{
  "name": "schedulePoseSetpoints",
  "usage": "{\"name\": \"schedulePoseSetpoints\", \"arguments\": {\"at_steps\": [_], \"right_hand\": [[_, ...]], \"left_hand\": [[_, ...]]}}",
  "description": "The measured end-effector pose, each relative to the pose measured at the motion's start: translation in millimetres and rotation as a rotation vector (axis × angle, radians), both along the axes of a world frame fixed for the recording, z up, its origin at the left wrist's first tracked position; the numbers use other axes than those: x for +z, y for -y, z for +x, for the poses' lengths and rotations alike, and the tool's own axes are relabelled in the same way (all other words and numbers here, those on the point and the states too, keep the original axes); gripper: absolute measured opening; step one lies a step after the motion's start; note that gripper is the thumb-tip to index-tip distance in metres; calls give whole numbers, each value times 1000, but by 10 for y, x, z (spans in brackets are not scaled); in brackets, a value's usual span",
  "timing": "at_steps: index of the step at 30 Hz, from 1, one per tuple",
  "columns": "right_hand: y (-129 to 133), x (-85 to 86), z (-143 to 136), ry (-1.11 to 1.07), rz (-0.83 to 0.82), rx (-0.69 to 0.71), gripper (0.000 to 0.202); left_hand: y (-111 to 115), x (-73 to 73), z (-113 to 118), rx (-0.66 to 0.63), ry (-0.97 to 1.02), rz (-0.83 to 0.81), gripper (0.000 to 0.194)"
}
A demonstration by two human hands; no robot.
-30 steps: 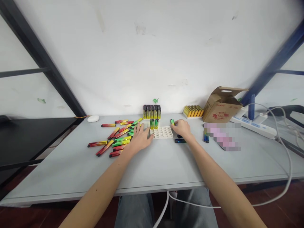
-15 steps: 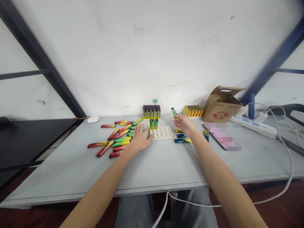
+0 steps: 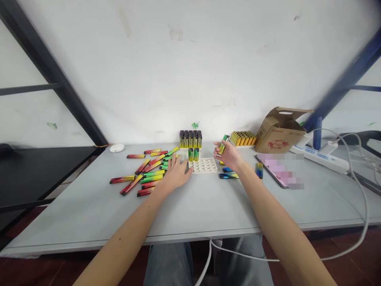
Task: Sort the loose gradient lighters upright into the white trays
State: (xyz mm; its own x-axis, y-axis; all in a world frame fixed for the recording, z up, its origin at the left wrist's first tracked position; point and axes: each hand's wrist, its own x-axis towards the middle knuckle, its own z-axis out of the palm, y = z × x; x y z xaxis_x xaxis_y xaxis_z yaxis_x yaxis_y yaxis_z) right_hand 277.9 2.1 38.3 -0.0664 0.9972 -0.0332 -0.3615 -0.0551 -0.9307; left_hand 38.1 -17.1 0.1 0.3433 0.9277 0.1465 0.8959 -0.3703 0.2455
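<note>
A green-and-yellow lighter (image 3: 224, 143) is tilted in my right hand (image 3: 231, 157), pinched between thumb and fingers above the table. My left hand (image 3: 176, 174) rests with its fingers spread, its thumb at the left edge of a white tray with holes (image 3: 205, 171). Two green-and-yellow lighters (image 3: 191, 154) stand upright in the tray's back left corner. Beside and partly under the left fingers lie green lighters (image 3: 154, 174). Red-and-yellow lighters (image 3: 131, 185) are scattered farther left. Below my right hand lie blue lighters (image 3: 228, 176), partly hidden by the arm.
Against the wall stands a full block of black-topped lighters (image 3: 191, 140). Yellow lighters (image 3: 244, 139) fill another tray beside an open cardboard box (image 3: 276, 133). At right are a phone-like flat device (image 3: 278, 171), a power strip (image 3: 321, 157) and a white cable (image 3: 361, 198). A white case (image 3: 117, 148) sits back left.
My right hand has turned the lighter, so its broad side now shows, and the fingers have spread differently around it. The left hand has hardly moved.
</note>
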Motion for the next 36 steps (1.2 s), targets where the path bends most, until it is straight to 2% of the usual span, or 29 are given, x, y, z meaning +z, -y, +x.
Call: {"name": "schedulePoseSetpoints", "arguments": {"at_steps": [5,9,12,15,25,36], "right_hand": [[83,72,-10,-87,25,56,27],[110,116,-6,-190,-31,120,14],[108,121,-10,-230,-66,183,40],[101,112,-29,-223,-104,189,47],[135,171,-167,-162,-98,95,35],[132,124,-209,-73,-102,137,29]], "left_hand": [[23,33,5,-10,-32,-3,53],[42,60,9,-4,-49,-18,54],[45,61,8,-5,-37,-24,54],[38,52,7,-8,-33,-27,54],[7,15,2,-9,-33,-33,55],[8,12,3,-16,-23,-22,55]]}}
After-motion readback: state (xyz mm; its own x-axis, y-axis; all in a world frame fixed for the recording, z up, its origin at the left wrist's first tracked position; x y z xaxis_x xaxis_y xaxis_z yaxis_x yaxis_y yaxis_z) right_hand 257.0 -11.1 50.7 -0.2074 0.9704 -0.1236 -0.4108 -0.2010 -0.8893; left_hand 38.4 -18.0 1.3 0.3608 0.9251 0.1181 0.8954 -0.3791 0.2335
